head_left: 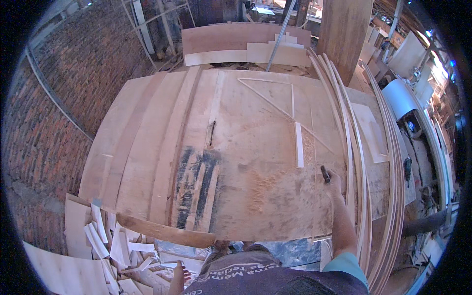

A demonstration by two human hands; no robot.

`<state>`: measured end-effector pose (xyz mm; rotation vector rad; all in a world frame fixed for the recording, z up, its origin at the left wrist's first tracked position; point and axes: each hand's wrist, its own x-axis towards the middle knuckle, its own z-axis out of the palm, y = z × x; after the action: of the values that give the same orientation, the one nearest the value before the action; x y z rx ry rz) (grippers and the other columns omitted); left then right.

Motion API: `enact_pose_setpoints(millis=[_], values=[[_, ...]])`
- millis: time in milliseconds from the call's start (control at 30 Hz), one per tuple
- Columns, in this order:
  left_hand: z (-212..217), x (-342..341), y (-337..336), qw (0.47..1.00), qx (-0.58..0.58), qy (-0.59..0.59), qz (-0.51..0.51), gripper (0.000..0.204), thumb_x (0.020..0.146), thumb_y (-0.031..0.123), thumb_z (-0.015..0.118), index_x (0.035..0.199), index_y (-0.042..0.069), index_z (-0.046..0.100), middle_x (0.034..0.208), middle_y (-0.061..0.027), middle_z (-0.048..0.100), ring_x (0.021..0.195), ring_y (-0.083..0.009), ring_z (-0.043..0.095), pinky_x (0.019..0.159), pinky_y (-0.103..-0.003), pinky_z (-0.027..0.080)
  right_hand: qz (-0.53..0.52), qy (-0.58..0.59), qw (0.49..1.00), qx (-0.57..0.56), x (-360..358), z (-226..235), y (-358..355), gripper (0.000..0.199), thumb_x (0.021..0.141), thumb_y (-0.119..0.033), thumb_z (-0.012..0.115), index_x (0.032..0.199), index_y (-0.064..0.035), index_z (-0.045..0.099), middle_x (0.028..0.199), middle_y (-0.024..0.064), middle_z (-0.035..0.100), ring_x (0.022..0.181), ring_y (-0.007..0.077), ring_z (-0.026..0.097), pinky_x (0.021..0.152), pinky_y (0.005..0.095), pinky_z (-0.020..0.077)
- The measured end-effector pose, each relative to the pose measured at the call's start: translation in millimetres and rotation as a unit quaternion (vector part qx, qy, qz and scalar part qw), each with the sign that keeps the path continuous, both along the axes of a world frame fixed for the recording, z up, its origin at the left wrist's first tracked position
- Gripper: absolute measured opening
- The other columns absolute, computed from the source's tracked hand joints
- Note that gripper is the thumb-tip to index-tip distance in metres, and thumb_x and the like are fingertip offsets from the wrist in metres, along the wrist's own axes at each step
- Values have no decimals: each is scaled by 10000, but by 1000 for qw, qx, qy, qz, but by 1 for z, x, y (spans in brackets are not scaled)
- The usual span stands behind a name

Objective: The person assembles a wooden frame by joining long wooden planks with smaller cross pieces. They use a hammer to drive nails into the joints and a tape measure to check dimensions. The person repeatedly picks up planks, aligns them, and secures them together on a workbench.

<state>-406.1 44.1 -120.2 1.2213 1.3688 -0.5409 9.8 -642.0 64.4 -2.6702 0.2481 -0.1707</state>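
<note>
My right hand is closed around a hammer, held over the right part of a large plywood worktop. Its dark head points up past my fingers, and the handle is hidden in my grip. Just beyond it, a short pale wood strip lies on the board, joined in line with thin battens that form a triangle. Low at the front edge, beside my body, my left hand hangs with fingers apart and nothing in it.
Long wood strips run along the worktop's right side. Flat planks cover its left, next to a black-stained patch. Sawdust is scattered mid-board. Wood offcuts pile up at front left, near a brick wall. A wooden post stands behind.
</note>
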Motion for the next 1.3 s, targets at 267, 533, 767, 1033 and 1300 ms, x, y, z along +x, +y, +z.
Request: enact_pose_setpoints(millis=[267,533,767,1033,1300], values=[[-34,10,64,997,5,-44,61,836,964,735,472,1326,-17,525,1089,-225,621,858,-391,659,726,-552,515,165,176,960,141,-89,3,213,310,835,-94,656,1129,-77,752,793,139,709,687,242,675,660,403,546],[-59,-52,98,995,-34,-23,87,743,964,667,549,1319,14,537,1068,-215,629,818,-369,664,671,-542,529,60,379,819,425,-189,-73,354,226,852,-88,702,1043,32,711,681,59,604,541,154,574,497,313,453],[-85,-89,118,999,-7,-26,47,657,934,573,666,1283,29,542,979,-179,648,713,-333,673,590,-507,523,-6,326,793,514,-144,0,379,277,913,-93,676,1170,2,640,767,77,633,529,160,568,479,320,464],[-79,-76,129,997,59,-31,35,590,923,470,712,1248,-4,576,878,-152,646,625,-275,675,480,-407,520,66,291,931,210,-142,-49,348,375,910,-212,692,1237,-33,651,786,100,666,584,188,637,520,341,517],[-76,-65,93,997,57,-51,7,516,914,409,753,1167,-9,588,813,-120,649,589,-268,669,452,-406,503,150,226,962,31,-146,-71,303,458,881,-352,706,1264,-102,681,1086,227,720,1046,425,683,905,509,535]])
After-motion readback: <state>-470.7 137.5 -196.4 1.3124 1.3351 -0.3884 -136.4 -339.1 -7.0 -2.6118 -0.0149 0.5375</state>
